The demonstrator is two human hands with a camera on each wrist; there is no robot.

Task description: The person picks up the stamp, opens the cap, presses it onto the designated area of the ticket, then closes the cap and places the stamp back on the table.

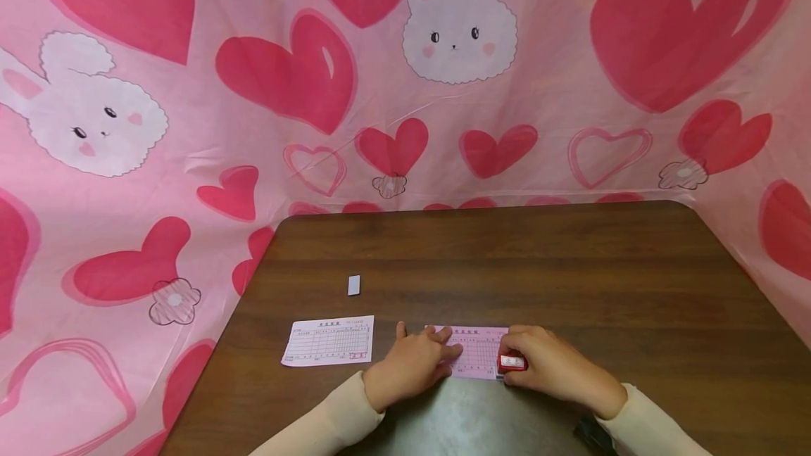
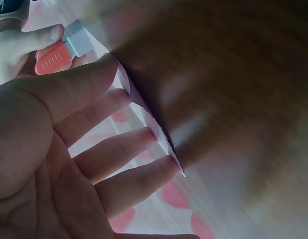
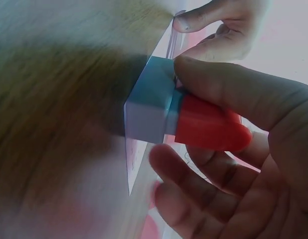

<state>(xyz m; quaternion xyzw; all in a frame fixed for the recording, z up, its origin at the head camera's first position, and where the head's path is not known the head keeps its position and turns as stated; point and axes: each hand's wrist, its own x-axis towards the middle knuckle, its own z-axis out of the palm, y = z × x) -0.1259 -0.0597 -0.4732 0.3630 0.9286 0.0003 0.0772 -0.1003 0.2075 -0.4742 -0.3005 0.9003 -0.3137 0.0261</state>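
Note:
A pink printed form slip (image 1: pixel 475 356) lies flat on the table in front of me. My left hand (image 1: pixel 410 364) rests spread fingers on its left part. In the left wrist view the fingertips press along the edge of the slip (image 2: pixel 139 107). At the slip's right end, my right hand (image 1: pixel 557 369) grips a rubber stamp with a red handle (image 1: pixel 512 362). The right wrist view shows the thumb on the stamp's grey-white base (image 3: pixel 149 117), which stands on the slip near its lower right corner. The stamp's printing face is hidden.
Left of the hands lies a white form slip (image 1: pixel 324 343) with a small red mark at its lower right. Behind it sits a small white rectangular piece (image 1: pixel 354 285). The brown wooden table (image 1: pixel 507 259) meets a pink heart-patterned cloth (image 1: pixel 469 111) at the back and sides.

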